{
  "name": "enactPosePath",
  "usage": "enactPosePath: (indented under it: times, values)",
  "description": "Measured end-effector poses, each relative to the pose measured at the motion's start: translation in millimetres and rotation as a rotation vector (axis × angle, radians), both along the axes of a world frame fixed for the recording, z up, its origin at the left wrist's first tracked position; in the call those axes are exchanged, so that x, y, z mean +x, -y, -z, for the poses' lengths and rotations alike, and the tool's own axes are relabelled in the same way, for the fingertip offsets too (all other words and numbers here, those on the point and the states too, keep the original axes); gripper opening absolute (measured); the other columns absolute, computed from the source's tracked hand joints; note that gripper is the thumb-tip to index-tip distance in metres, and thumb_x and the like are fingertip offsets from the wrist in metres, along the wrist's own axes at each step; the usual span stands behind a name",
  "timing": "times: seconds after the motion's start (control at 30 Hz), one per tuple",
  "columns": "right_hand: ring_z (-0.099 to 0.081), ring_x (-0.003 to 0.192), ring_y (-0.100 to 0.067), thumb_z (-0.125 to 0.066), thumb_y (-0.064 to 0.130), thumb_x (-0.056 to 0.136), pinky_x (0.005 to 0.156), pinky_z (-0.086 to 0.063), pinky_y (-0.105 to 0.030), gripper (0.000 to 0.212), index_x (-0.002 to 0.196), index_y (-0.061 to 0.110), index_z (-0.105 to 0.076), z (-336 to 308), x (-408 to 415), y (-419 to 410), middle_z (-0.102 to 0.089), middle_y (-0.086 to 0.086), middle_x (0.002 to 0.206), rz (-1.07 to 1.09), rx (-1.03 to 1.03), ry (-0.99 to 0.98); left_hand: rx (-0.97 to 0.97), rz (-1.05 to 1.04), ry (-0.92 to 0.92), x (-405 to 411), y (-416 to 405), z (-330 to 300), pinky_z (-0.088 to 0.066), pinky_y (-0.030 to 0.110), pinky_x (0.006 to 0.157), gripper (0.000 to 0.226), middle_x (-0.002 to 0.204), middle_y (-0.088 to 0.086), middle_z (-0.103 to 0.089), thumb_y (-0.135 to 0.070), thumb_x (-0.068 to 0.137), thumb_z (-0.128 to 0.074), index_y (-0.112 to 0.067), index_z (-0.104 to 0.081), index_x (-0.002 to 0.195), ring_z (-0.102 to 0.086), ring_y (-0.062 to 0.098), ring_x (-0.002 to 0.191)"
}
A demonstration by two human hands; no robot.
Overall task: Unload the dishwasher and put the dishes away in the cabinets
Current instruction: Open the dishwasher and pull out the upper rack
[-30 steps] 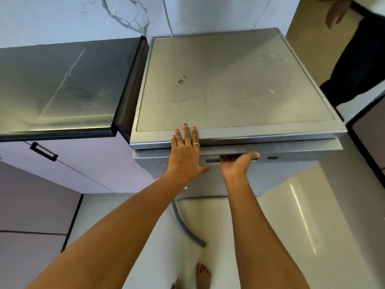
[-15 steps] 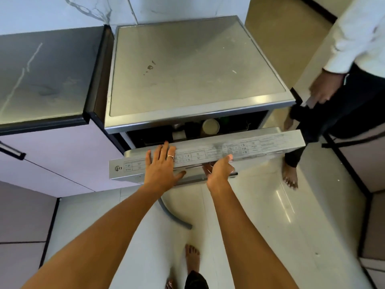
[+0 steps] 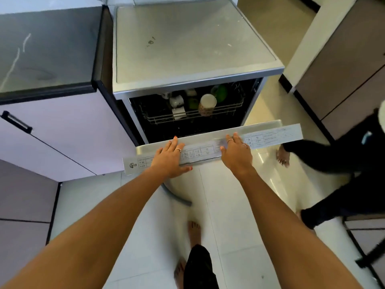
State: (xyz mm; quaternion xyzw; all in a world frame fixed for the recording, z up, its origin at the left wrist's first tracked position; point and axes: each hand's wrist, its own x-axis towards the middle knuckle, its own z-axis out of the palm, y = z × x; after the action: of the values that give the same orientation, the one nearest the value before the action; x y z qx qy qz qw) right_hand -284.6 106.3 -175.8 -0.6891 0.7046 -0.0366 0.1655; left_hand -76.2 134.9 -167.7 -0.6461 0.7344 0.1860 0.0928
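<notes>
The dishwasher (image 3: pixel 195 49) stands between the dark counter (image 3: pixel 48 49) and a tan cabinet (image 3: pixel 341 65), and its door (image 3: pixel 210 147) is part way down. Your left hand (image 3: pixel 169 158) lies flat on the door's top edge, fingers (image 3: pixel 174 142) spread apart. Your right hand (image 3: pixel 236 152) lies flat there too, fingers (image 3: pixel 236 138) apart and holding nothing. Inside, the upper rack (image 3: pixel 191 113) holds a white mug (image 3: pixel 176 101), a green cup (image 3: pixel 220 92) and an upside-down tumbler (image 3: pixel 206 104).
</notes>
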Motion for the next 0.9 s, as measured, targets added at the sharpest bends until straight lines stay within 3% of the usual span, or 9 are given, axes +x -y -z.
enactPosePath:
  times: [0.17, 0.27, 0.43, 0.57, 0.73, 0.9]
  values:
    - [-0.047, 0.126, -0.026, -0.045, 0.036, 0.097, 0.102, -0.037, -0.038, 0.047, 0.134, 0.008, -0.046, 1.0, -14.3, -38.6, -0.044, -0.006, 0.142, -0.022, 0.094, 0.018, 0.071, 0.043, 0.033, -9.0, -42.6, 18.6, -0.007, 0.051, 0.117, 0.087, 0.159, 0.004, 0.011, -0.061, 0.086, -0.050, -0.023, -0.007, 0.152, 0.004, 0.023, 0.147]
    - [-0.053, 0.117, -0.027, -0.047, 0.039, 0.095, 0.093, -0.043, -0.037, 0.044, 0.128, 0.010, -0.049, 6.9, -24.3, -53.8, -0.056, -0.009, 0.129, -0.008, 0.170, 0.016, 0.098, 0.090, 0.075, -14.9, -61.8, 26.7, -0.004, 0.052, 0.118, 0.087, 0.159, 0.004, 0.012, -0.063, 0.086, -0.047, -0.025, -0.005, 0.152, 0.006, 0.022, 0.147]
    - [-0.049, 0.126, -0.028, -0.049, 0.037, 0.095, 0.102, -0.041, -0.039, 0.057, 0.147, 0.023, -0.031, 17.9, -36.7, -75.3, -0.049, -0.008, 0.140, -0.059, 0.187, -0.008, 0.112, 0.144, 0.101, -20.9, -85.1, 36.9, -0.002, 0.051, 0.118, 0.088, 0.160, 0.004, 0.010, -0.067, 0.085, -0.045, -0.026, -0.005, 0.152, 0.005, 0.024, 0.147]
    - [-0.052, 0.121, -0.028, -0.044, 0.043, 0.096, 0.092, -0.047, -0.036, 0.061, 0.150, 0.033, -0.017, 23.5, -32.2, -84.7, -0.046, -0.007, 0.141, -0.177, 0.168, -0.181, 0.024, 0.156, 0.103, -27.7, -104.6, 46.0, -0.006, 0.043, 0.118, 0.086, 0.160, 0.007, -0.002, -0.065, 0.087, -0.041, -0.020, -0.007, 0.152, -0.007, 0.025, 0.147]
    - [-0.049, 0.124, -0.028, -0.040, 0.050, 0.096, 0.092, -0.046, -0.034, 0.065, 0.151, 0.032, -0.011, 38.7, -23.3, -94.9, -0.040, -0.011, 0.144, -0.259, 0.212, -0.326, -0.050, -0.057, -0.011, -48.8, -113.3, 52.9, -0.022, 0.040, 0.116, 0.091, 0.155, 0.006, -0.025, -0.066, 0.085, -0.043, -0.012, -0.011, 0.151, -0.029, 0.024, 0.141]
    - [-0.045, 0.130, -0.030, -0.037, 0.046, 0.098, 0.095, -0.045, -0.036, 0.057, 0.150, 0.030, -0.021, 46.7, -24.7, -103.6, -0.042, -0.011, 0.145, -0.267, 0.303, -0.293, 0.009, -0.057, 0.120, -66.5, -124.8, 57.2, -0.036, 0.036, 0.104, 0.083, 0.146, 0.006, -0.035, -0.062, 0.087, -0.046, -0.011, -0.022, 0.148, -0.045, 0.026, 0.126]
